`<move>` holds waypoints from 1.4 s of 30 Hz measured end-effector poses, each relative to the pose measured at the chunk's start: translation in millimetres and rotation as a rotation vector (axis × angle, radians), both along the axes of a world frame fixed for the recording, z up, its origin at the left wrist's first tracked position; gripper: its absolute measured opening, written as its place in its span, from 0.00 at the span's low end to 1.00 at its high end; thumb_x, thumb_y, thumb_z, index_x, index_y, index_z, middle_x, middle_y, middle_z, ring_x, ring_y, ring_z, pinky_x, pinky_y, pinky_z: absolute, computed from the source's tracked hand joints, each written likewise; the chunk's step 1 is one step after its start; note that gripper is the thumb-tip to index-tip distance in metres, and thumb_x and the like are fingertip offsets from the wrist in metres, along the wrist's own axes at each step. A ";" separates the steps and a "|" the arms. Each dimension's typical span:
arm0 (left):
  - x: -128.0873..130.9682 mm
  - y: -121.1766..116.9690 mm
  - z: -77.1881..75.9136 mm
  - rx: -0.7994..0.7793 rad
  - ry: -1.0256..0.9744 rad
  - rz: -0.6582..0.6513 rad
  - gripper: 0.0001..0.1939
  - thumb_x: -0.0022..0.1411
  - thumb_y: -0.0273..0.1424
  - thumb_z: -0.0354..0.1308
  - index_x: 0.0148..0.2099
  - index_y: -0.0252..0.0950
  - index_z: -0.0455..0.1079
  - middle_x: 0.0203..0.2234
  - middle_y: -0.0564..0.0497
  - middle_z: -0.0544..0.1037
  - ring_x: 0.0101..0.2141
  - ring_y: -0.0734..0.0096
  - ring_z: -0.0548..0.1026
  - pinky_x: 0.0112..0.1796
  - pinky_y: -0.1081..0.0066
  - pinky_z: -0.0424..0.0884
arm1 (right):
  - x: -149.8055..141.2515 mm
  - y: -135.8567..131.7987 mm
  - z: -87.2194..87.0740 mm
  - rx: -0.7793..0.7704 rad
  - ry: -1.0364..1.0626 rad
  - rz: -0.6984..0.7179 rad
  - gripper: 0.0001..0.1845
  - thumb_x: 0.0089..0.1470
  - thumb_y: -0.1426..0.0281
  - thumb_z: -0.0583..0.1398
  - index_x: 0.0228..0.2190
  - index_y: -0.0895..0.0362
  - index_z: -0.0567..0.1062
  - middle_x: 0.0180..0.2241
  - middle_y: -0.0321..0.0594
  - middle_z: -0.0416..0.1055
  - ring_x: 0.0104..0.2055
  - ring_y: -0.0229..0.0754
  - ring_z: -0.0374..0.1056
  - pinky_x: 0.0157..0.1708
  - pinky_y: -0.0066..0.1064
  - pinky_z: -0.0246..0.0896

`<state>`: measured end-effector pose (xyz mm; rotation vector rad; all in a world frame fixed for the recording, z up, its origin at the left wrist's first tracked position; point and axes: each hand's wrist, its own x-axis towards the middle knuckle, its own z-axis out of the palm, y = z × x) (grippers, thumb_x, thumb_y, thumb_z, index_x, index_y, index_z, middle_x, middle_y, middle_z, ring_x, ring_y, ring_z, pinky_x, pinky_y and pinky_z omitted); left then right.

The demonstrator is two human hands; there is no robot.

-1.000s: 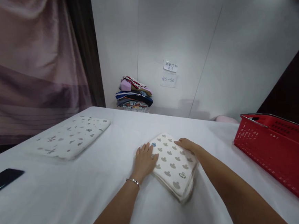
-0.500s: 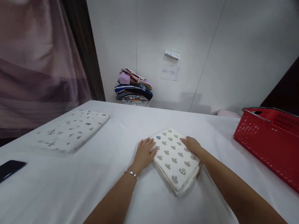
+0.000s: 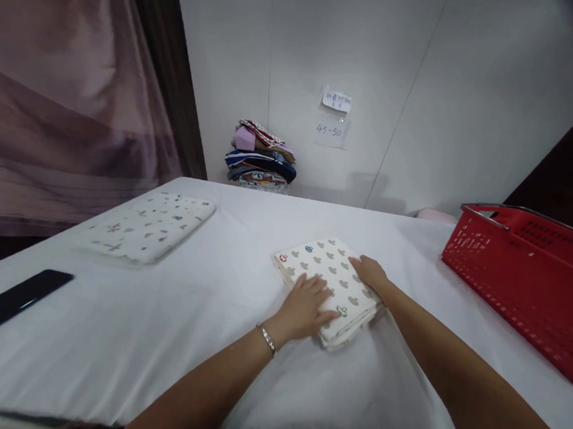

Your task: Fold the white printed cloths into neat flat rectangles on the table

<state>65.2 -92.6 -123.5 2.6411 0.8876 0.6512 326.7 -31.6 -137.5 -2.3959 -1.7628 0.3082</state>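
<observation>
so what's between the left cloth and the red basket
In the head view, another folded cloth, with the left hand on it and the right hand at its edge.

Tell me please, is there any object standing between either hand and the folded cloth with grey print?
Nothing visible stands between them. The left hand rests its fingers on top of the folded cloth, and the right hand touches its right edge. The red basket stands apart, farther right.
</observation>
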 end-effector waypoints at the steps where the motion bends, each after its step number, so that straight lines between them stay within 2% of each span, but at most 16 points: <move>1: 3.5 -10.3 -1.7 0.013 0.018 -0.036 0.26 0.61 0.49 0.46 0.53 0.37 0.66 0.55 0.43 0.66 0.58 0.54 0.58 0.58 0.52 0.45 | 0.2 -1.0 0.5 0.006 -0.005 -0.001 0.28 0.60 0.54 0.44 0.45 0.62 0.71 0.44 0.55 0.71 0.47 0.51 0.67 0.43 0.36 0.58; 4: 9.7 -39.1 -9.8 0.040 0.048 -0.109 0.34 0.60 0.53 0.45 0.57 0.33 0.61 0.57 0.40 0.62 0.59 0.52 0.55 0.59 0.53 0.44 | -4.6 -5.5 1.8 0.132 -0.048 0.047 0.29 0.60 0.56 0.46 0.54 0.62 0.63 0.51 0.55 0.66 0.55 0.52 0.60 0.50 0.40 0.54; 6: 11.3 -56.4 -14.7 0.045 0.047 -0.159 0.37 0.58 0.55 0.45 0.58 0.31 0.60 0.59 0.37 0.60 0.60 0.51 0.53 0.59 0.54 0.45 | -14.7 -13.3 0.9 0.266 -0.066 0.196 0.31 0.59 0.56 0.48 0.58 0.59 0.57 0.57 0.52 0.60 0.60 0.51 0.53 0.55 0.43 0.49; 8: 12.0 -71.5 -18.1 0.041 0.024 -0.222 0.38 0.57 0.56 0.46 0.58 0.31 0.61 0.59 0.36 0.59 0.60 0.48 0.52 0.59 0.53 0.45 | -29.8 -26.5 -1.9 0.328 -0.043 0.421 0.30 0.59 0.55 0.48 0.59 0.55 0.57 0.60 0.47 0.55 0.63 0.50 0.47 0.58 0.44 0.43; 10: 11.3 -83.6 -19.9 0.016 -0.039 -0.310 0.34 0.58 0.53 0.48 0.57 0.32 0.63 0.57 0.38 0.63 0.59 0.50 0.56 0.58 0.55 0.48 | -45.7 -42.3 -4.9 0.273 0.007 0.612 0.29 0.59 0.54 0.48 0.59 0.51 0.58 0.62 0.42 0.51 0.64 0.48 0.43 0.60 0.46 0.39; 13: 5.3 -93.4 -20.3 -0.113 -0.174 -0.449 0.24 0.62 0.45 0.49 0.54 0.36 0.66 0.50 0.43 0.71 0.53 0.59 0.65 0.56 0.62 0.56 | -61.0 -59.6 -5.4 0.156 0.082 0.709 0.28 0.59 0.53 0.46 0.58 0.48 0.59 0.63 0.39 0.48 0.65 0.47 0.40 0.60 0.50 0.35; 15: -2.6 -94.2 -20.3 -0.270 -0.276 -0.379 0.20 0.62 0.42 0.51 0.52 0.39 0.67 0.47 0.46 0.73 0.49 0.62 0.69 0.52 0.65 0.62 | -64.3 -63.9 -2.2 0.135 0.146 0.690 0.28 0.59 0.53 0.47 0.57 0.49 0.61 0.62 0.40 0.49 0.65 0.48 0.41 0.60 0.51 0.36; 17: -12.1 -91.6 -21.4 -0.469 -0.402 -0.152 0.18 0.61 0.41 0.52 0.50 0.40 0.69 0.45 0.46 0.75 0.45 0.63 0.71 0.47 0.65 0.66 | -66.0 -66.7 1.9 0.194 0.224 0.664 0.27 0.59 0.54 0.48 0.55 0.51 0.65 0.60 0.43 0.56 0.63 0.49 0.47 0.59 0.50 0.42; 20: -24.3 -87.8 -23.6 -0.814 -0.668 0.200 0.17 0.59 0.40 0.54 0.47 0.36 0.70 0.41 0.45 0.75 0.39 0.65 0.73 0.41 0.66 0.70 | -73.3 -79.7 5.7 0.342 0.300 0.689 0.22 0.60 0.58 0.49 0.50 0.51 0.70 0.52 0.43 0.67 0.56 0.47 0.60 0.54 0.43 0.54; 23: -29.8 -89.8 -20.4 -1.166 -0.926 0.361 0.18 0.56 0.36 0.56 0.47 0.33 0.67 0.45 0.42 0.73 0.38 0.66 0.74 0.40 0.66 0.71 | -85.2 -105.5 4.3 0.439 0.268 0.779 0.18 0.60 0.62 0.51 0.48 0.50 0.71 0.47 0.41 0.71 0.50 0.45 0.66 0.51 0.40 0.58; 25: -29.0 -93.2 -14.4 -1.314 -1.003 0.360 0.19 0.52 0.33 0.58 0.47 0.32 0.67 0.47 0.41 0.72 0.40 0.66 0.74 0.41 0.67 0.70 | -90.7 -122.7 -0.4 0.512 0.211 0.804 0.20 0.58 0.62 0.53 0.51 0.52 0.68 0.48 0.42 0.70 0.51 0.46 0.65 0.51 0.41 0.58; 27: -25.4 -95.6 -8.7 -1.372 -1.022 0.328 0.18 0.49 0.30 0.60 0.45 0.33 0.68 0.45 0.42 0.73 0.40 0.66 0.73 0.41 0.68 0.70 | -92.3 -135.1 -7.5 0.577 0.151 0.791 0.23 0.57 0.61 0.54 0.54 0.53 0.64 0.50 0.45 0.68 0.52 0.48 0.63 0.51 0.44 0.58; 30: -17.8 -95.0 -6.5 -1.403 -1.026 0.282 0.16 0.48 0.28 0.61 0.42 0.33 0.69 0.41 0.44 0.75 0.40 0.66 0.73 0.41 0.69 0.69 | -89.8 -143.9 -18.5 0.611 0.098 0.758 0.25 0.57 0.60 0.55 0.54 0.55 0.63 0.50 0.48 0.68 0.53 0.50 0.62 0.50 0.46 0.58; 33: -11.9 -92.4 -9.8 -1.434 -1.053 0.277 0.15 0.48 0.26 0.60 0.41 0.32 0.70 0.41 0.45 0.74 0.39 0.68 0.72 0.39 0.69 0.69 | -87.9 -146.5 -24.2 0.609 0.077 0.738 0.26 0.55 0.59 0.57 0.53 0.55 0.65 0.51 0.49 0.67 0.54 0.51 0.61 0.51 0.46 0.57; 37: -8.5 -91.5 -10.4 -1.453 -1.058 0.294 0.12 0.50 0.27 0.58 0.39 0.32 0.71 0.39 0.46 0.74 0.37 0.70 0.72 0.36 0.70 0.68 | -90.0 -147.8 -24.9 0.625 0.077 0.732 0.24 0.54 0.61 0.58 0.52 0.55 0.66 0.51 0.48 0.67 0.53 0.51 0.61 0.51 0.45 0.57; 42: -6.4 -92.6 -6.3 -1.402 -1.032 0.283 0.11 0.51 0.28 0.56 0.39 0.32 0.71 0.36 0.46 0.74 0.35 0.72 0.70 0.34 0.72 0.66 | -93.2 -148.5 -24.7 0.672 0.119 0.724 0.20 0.56 0.67 0.54 0.50 0.56 0.68 0.50 0.48 0.68 0.52 0.49 0.63 0.51 0.45 0.59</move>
